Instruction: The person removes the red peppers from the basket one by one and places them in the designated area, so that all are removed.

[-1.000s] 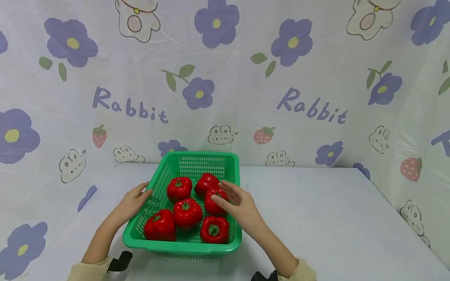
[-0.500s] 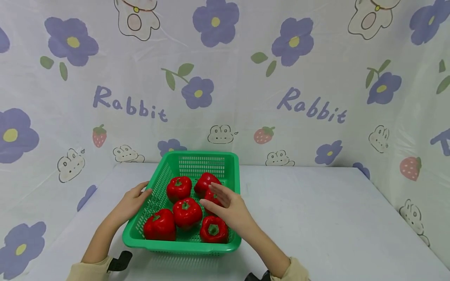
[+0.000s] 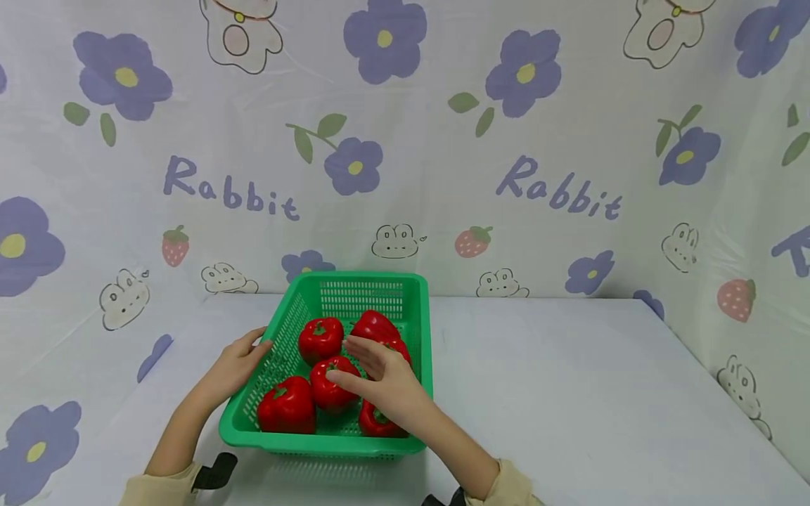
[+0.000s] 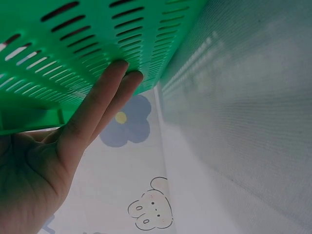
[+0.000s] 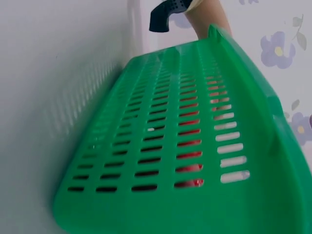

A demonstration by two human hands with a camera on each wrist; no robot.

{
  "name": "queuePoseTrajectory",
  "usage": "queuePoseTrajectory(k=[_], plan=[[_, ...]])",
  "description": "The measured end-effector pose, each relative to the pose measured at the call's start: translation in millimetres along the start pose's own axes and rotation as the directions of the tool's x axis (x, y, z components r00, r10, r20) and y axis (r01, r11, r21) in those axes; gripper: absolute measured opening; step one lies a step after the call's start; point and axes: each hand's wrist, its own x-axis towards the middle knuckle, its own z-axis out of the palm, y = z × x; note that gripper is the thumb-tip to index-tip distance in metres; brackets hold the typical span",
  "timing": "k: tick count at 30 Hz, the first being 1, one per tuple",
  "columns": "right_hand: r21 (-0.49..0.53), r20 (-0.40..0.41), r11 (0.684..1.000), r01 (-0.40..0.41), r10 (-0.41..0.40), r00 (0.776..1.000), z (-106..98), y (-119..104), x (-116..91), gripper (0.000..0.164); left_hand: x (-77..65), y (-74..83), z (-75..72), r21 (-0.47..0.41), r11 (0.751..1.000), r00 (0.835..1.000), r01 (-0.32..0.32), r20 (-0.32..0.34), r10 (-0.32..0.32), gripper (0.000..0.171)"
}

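A green plastic basket (image 3: 253,438) with slotted walls holds several red bell peppers (image 3: 287,405). My left hand (image 3: 237,362) grips the basket's left rim, thumb over the edge; in the left wrist view its fingers (image 4: 105,95) lie against the outer wall. Above the peppers hovers my right hand (image 3: 386,386), fingers spread and thumb apart, holding nothing. Its thumb and fingertips are over the middle pepper (image 3: 328,399), and it partly covers the front right pepper (image 3: 376,425). The right wrist view shows the basket's slotted outer wall (image 5: 161,112); the right hand is out of that view.
The basket stands on a white table (image 3: 557,393), which stretches away to its right. Behind it hangs a patterned curtain (image 3: 430,169) with purple flowers and rabbits. A black wrist strap (image 3: 215,471) shows by the left sleeve.
My right hand has moved left across the basket, from the right-hand peppers to above the middle one. The left hand and the peppers stay in place.
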Motion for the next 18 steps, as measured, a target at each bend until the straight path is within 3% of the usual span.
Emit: queuePoseTrajectory(k=[18], plan=[[0.045,0.096,0.998,-0.032,0.028,0.995,23,-1,0,0.061,-4.3,0.7,3.8,0.003,1.0,1.0,0.011,-0.006,-0.011,0.057]])
